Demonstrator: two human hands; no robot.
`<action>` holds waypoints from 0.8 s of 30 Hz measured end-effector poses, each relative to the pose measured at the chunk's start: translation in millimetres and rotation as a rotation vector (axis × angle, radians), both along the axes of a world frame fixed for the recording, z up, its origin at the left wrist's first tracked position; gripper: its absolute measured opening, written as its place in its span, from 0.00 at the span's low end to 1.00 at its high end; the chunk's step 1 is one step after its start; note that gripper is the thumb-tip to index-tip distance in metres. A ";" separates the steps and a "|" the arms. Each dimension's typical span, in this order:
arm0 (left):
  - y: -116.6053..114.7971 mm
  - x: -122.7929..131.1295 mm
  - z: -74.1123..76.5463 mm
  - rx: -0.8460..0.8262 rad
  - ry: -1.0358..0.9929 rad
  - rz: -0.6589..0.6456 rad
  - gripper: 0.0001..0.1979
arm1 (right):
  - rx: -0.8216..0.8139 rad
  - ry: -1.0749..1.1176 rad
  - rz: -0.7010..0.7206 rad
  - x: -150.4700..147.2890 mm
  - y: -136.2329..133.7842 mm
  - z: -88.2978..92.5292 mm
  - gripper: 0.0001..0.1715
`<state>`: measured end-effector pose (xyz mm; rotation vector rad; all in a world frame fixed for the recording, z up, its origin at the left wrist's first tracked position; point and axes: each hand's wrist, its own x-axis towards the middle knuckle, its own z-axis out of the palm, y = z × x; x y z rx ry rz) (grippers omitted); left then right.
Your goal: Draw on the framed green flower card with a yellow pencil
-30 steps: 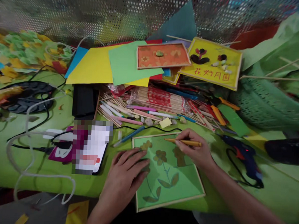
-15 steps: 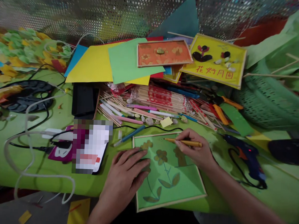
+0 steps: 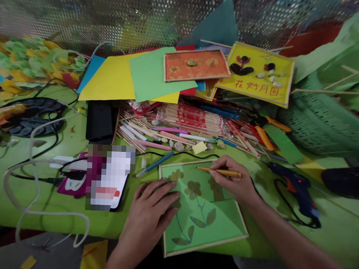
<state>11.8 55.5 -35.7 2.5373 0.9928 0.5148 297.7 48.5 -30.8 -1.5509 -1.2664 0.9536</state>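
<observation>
While the card (image 3: 196, 214) is lying on the table (image 3: 335, 236), the left hand (image 3: 152, 202) is resting on its left side — spread, gripping nothing — and the right hand (image 3: 236, 184) is pinching a pen (image 3: 227, 173) over it.

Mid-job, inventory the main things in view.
Rectangular wood-framed picture: one, green, front centre
Slim pen: one, golden-yellow, over picture
Framed pictures: at least two, orange and yellow, back
Flat paper sheets: several, multicoloured, back
Thin wooden sticks: many, tan, centre
Pistol-shaped glue gun: one, dark blue, right
Perforated basket: one, green, far right
Oval palette: one, black, left
Flat phone: one, white-screened, left
Socket strip: one, purple-white, left
Crumpled paper: many, green-yellow, back left
Left hand: one, on picture
Right hand: one, around pen
</observation>
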 end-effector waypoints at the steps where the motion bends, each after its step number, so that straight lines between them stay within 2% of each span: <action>1: 0.3 -0.2 -0.4 0.016 -0.003 -0.001 0.14 | 0.003 -0.007 0.004 0.2 -0.3 -0.8 0.05; 8: 17.5 -1.7 -10.7 0.350 -0.062 -0.109 0.13 | 0.011 -0.009 0.029 0.6 1.1 -18.4 0.08; 13: 24.0 -5.0 -34.4 0.516 -0.068 -0.111 0.11 | 0.024 0.014 0.012 -1.4 2.1 -23.2 0.08; 15: 22.3 -6.2 -47.6 0.550 -0.099 -0.096 0.10 | 0.012 0.022 0.014 -2.3 2.4 -23.3 0.08; 18: 18.6 -6.5 -61.9 0.475 -0.094 -0.014 0.10 | 0.017 0.036 0.007 -3.6 4.2 -24.5 0.09; 24: 17.6 -6.7 -63.7 0.459 -0.096 -0.003 0.11 | 0.021 0.051 -0.001 -4.5 6.3 -26.8 0.09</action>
